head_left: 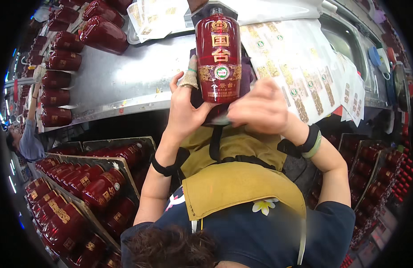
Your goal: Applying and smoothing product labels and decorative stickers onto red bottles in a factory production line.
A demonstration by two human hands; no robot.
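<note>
Although gold decals (220, 41) already mark the bottle (218, 61), smoothing apparently remains, with your left hand (184, 108) spread at its base, your right hand (261, 109) too blurred to tell.

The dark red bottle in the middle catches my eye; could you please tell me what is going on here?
A person has the bottle face up before them, its neck pointing away. Their left hand is at its lower left, seemingly steadying it. Their right hand, blurred, is near its base, apparently with a small pale thing at the fingers. Gold-patterned sheets lie to the right; more red bottles line the bench's left.
</note>
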